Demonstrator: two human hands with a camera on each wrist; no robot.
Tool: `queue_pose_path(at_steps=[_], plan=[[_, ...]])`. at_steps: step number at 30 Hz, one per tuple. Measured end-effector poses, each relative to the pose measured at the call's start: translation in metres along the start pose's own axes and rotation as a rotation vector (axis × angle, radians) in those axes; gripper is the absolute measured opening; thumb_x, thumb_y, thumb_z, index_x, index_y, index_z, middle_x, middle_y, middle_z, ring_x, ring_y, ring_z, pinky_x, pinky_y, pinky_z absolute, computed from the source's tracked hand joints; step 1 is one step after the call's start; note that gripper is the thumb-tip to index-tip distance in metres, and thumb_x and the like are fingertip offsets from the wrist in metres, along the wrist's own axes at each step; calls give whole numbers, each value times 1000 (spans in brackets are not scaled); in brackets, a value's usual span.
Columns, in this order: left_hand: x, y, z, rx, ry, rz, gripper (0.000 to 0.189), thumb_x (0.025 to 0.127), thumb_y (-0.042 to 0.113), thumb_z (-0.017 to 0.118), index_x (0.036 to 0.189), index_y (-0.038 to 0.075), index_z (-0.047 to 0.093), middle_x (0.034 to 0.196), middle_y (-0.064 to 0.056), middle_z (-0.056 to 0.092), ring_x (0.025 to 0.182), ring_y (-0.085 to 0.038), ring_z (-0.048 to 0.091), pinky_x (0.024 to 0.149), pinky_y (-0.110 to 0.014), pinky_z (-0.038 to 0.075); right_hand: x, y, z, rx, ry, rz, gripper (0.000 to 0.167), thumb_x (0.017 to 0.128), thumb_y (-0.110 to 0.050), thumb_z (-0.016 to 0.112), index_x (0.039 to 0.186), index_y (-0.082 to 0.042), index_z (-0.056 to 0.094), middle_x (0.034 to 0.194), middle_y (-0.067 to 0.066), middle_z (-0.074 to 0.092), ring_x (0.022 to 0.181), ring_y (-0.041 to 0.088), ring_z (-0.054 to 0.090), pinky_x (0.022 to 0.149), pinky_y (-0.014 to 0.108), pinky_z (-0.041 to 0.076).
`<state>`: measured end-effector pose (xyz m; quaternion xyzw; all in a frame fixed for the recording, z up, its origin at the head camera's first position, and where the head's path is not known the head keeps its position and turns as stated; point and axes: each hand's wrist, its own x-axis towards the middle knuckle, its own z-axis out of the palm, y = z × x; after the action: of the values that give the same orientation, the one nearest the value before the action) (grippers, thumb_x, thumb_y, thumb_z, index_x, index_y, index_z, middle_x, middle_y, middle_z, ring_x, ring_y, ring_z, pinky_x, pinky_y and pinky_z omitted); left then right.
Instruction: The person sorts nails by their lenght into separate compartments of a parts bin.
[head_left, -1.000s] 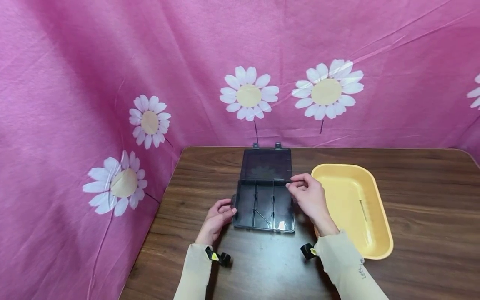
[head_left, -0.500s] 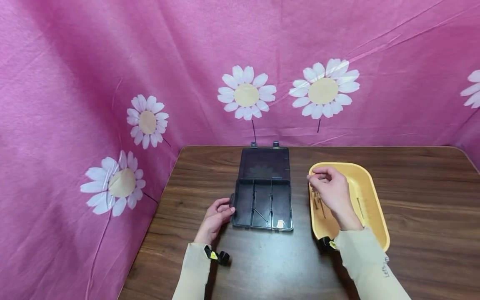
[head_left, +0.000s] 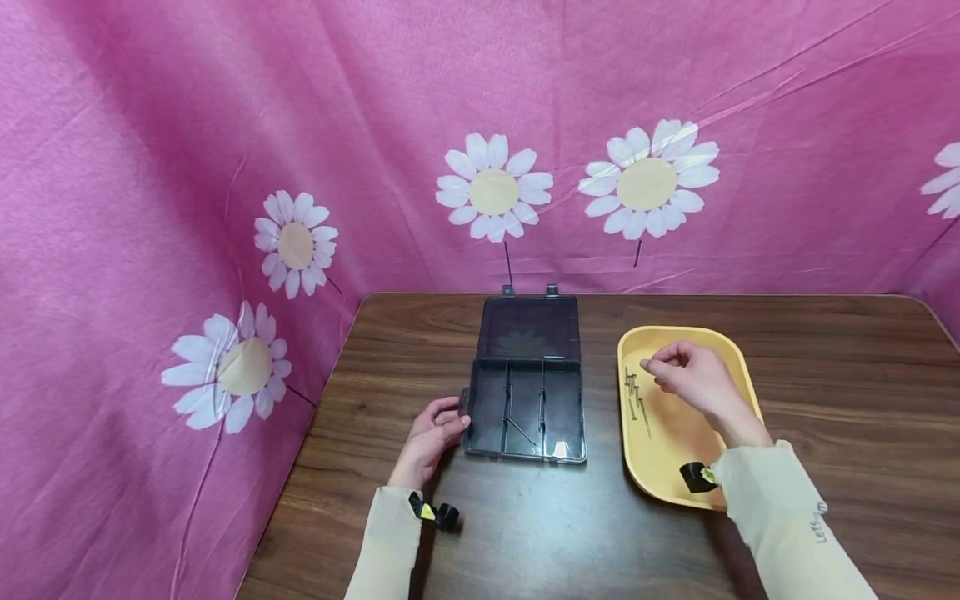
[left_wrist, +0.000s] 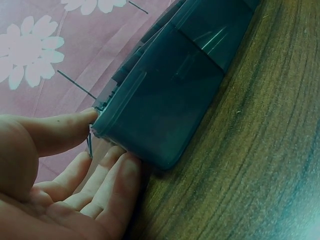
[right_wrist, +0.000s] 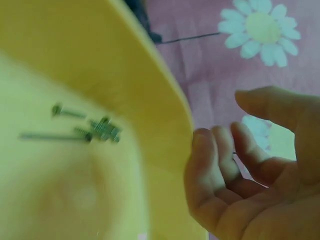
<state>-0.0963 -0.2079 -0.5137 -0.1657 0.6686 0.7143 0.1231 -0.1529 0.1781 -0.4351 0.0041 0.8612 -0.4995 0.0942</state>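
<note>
The right hand point(head_left: 701, 383) is further right than half a second ago, now above the upper middle of the yellow tray point(head_left: 667, 462) instead of its left side, and more of the screws point(head_left: 634, 398) show; the left hand point(head_left: 431, 437) stays at the dark case point(head_left: 525, 404).

In the head view, the case lies open just below the frame's centre, its lid point(head_left: 528, 327) toward the back, and the tray stands right of centre. The thin dark pieces point(head_left: 517, 429) inside the case are hard to make out. Both forearms run off the bottom edge.

In the left wrist view, the left thumb presses the case's rim at centre left while the fingers curl against its side from below, gripping that edge. The case is cut off at the top.

In the right wrist view, the right thumb and loosely bent fingers stand apart, holding nothing visible. The screws at left are blurred, and the tray is cut off by the frame.
</note>
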Motion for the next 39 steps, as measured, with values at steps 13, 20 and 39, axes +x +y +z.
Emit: queue_pose_path(at_steps=[13, 20, 39], plan=[[1, -1, 1, -14, 18, -13, 51, 88, 0, 64, 134, -3, 44, 85, 8, 63, 77, -5, 61, 71, -22, 49, 16, 26, 5, -273, -227, 11, 22, 81, -22, 72, 82, -2, 62, 66, -1, 59, 62, 13, 53, 58, 27, 43], [2, -1, 2, -10, 14, -13, 52, 88, 0, 63, 135, -4, 42, 86, 8, 63, 77, -4, 60, 70, -23, 49, 18, 32, 13, -313, -217, -7, 21, 76, -15, 75, 80, 0, 61, 65, 1, 58, 60, 14, 52, 56, 29, 43], [3, -2, 0, -5, 11, -17, 51, 89, 0, 63, 135, -3, 42, 85, 9, 61, 76, -5, 59, 71, -23, 48, 21, 29, 28, -456, -181, -24, 16, 61, 0, 63, 74, -5, 55, 70, 6, 54, 64, 21, 50, 55, 28, 38]])
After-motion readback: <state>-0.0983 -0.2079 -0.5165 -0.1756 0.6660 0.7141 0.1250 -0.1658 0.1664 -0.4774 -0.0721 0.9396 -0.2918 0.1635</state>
